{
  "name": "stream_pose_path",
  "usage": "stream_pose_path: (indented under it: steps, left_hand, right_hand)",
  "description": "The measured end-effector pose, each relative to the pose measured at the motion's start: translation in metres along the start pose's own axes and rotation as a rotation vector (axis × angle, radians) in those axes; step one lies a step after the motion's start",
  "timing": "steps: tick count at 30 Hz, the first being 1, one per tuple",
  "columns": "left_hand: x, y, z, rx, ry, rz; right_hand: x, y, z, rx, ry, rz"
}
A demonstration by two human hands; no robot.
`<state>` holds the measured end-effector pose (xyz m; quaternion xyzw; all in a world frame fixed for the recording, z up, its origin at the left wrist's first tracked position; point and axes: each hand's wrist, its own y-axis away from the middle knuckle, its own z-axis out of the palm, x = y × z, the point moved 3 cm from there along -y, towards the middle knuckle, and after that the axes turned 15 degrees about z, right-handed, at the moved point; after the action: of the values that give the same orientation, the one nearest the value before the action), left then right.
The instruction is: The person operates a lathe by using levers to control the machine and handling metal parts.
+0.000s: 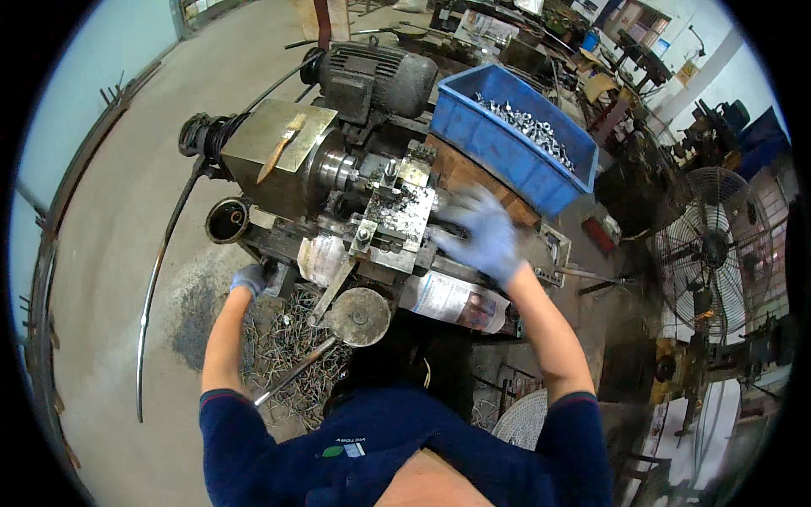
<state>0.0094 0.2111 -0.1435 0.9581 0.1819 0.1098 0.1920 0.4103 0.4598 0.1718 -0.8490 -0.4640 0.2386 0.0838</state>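
A small metal lathe [279, 160] stands before me, its round chuck [336, 169] facing a tool slide [397, 211] strewn with bright metal chips. My right hand [481, 237], in a pale blue glove, is at the slide's right side. Motion blurs it, but a gap shows between thumb and fingers, and no part is visible in it. Low at the machine's left front, my gloved left hand [250, 279] curls by a grey metal block [280, 279]; what its fingers hold is hidden. A round metal disc [359, 318] sits at the front, next to a slanting bar [296, 370].
Behind the slide a blue bin [515, 139] holds many small metal parts. A brush [281, 148] lies on the lathe's housing, near an electric motor [380, 80]. Metal scraps [291, 338] cover the floor below. A caged fan [714, 245] stands at right.
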Motion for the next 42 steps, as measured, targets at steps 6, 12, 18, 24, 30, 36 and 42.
stream_pose_path:
  steps: [6, 12, 18, 24, 30, 36, 42]
  left_hand:
    - [-0.021, 0.109, -0.130, 0.544, 0.281, 0.058]
    - [-0.114, 0.239, -0.162, 0.819, 0.009, -0.280]
    - [-0.122, 0.238, -0.083, 0.689, 0.478, -0.616]
    - [-0.091, 0.258, -0.089, 0.700, 0.203, -0.634]
    - [-0.018, 0.251, -0.090, 0.791, 0.090, -0.643]
    - [-0.056, 0.237, -0.057, 0.643, 0.411, -0.425]
    - [-0.072, 0.213, -0.084, 0.654, 0.879, -0.205]
  right_hand:
    - [-0.045, -0.106, 0.083, -0.410, 0.725, -0.164]
    - [-0.031, -0.131, 0.080, -0.245, 0.420, 0.091]
    - [-0.053, -0.107, 0.096, -0.499, 0.699, -0.074]
    - [-0.077, -0.110, 0.085, -0.399, 0.592, 0.023]
    - [-0.071, -0.130, 0.116, -0.530, 0.522, -0.023]
    - [-0.075, -0.124, 0.112, -0.463, 0.611, -0.057]
    - [-0.034, -0.110, 0.007, -0.195, 0.374, 0.078]
